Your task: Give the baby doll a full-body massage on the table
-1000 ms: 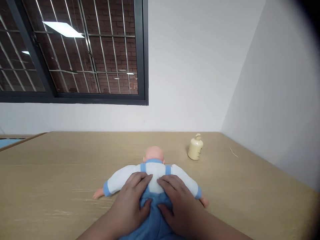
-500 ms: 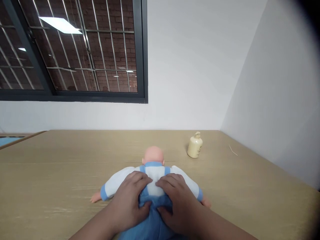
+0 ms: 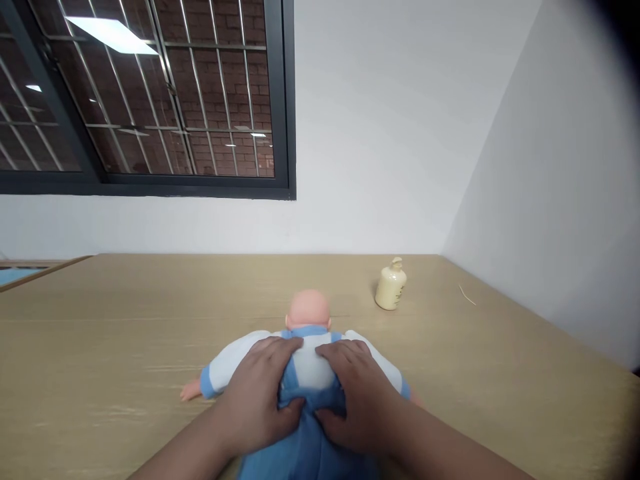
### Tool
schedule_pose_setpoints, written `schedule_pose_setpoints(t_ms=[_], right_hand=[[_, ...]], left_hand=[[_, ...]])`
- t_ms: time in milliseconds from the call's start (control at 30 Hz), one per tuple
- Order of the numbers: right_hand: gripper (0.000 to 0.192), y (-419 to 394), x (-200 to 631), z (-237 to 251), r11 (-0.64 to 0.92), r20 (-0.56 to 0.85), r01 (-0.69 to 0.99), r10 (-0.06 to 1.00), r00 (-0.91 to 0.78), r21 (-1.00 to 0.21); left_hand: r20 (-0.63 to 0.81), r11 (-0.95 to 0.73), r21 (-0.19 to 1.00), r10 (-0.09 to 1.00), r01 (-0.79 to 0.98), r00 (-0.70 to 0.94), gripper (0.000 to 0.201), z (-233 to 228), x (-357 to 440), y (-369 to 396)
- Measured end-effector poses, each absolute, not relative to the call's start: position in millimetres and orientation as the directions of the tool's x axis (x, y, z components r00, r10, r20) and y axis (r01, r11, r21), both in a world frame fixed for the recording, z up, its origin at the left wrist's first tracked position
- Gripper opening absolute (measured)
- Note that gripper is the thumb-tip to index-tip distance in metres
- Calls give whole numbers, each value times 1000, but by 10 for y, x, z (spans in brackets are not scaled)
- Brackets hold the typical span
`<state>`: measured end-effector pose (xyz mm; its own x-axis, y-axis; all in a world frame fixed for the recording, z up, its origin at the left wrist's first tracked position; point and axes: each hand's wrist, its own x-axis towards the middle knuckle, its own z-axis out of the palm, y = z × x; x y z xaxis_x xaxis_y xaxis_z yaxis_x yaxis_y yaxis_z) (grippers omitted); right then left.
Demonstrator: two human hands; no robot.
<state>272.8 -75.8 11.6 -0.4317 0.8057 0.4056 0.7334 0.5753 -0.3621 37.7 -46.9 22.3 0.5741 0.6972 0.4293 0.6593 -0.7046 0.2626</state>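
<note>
A baby doll point(image 3: 306, 363) lies face down on the wooden table point(image 3: 125, 313), head away from me. It wears a white shirt with blue cuffs and blue dungarees. My left hand point(image 3: 257, 393) presses flat on the left side of its back, fingers spread toward the shoulder. My right hand point(image 3: 357, 397) rests the same way on the right side of its back. Both thumbs meet over the blue fabric at the doll's waist. The doll's legs are out of view below the frame.
A small cream bottle point(image 3: 391, 285) stands on the table to the far right of the doll's head. A thin stick point(image 3: 467, 295) lies near the right wall. A barred window point(image 3: 145, 100) is on the back wall at left.
Both hands have slid a little up the doll's back toward its shoulders. The view has tipped slightly, so everything sits a bit higher in the frame.
</note>
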Motion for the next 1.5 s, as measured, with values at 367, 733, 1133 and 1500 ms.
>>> schedule_pose_setpoints(t_ms=[367,733,1133,1500], right_hand=[[92,-763,2782,62,591,357,748,798,-486,-302],[90,-715,2768,161,568,323,740,820,-472,-361],[100,-654,2811,158,438,223,770,899,-377,-464],[108,-683,2856,146,436,215,816,899,-380,-380]], left_hand=[[459,-743,201,647,638,609,89,149,348,-512],[397,-716,246,690,654,606,87,177,356,-473],[344,-648,266,755,713,558,88,138,299,-395],[421,-663,202,724,721,547,83,112,237,-450]])
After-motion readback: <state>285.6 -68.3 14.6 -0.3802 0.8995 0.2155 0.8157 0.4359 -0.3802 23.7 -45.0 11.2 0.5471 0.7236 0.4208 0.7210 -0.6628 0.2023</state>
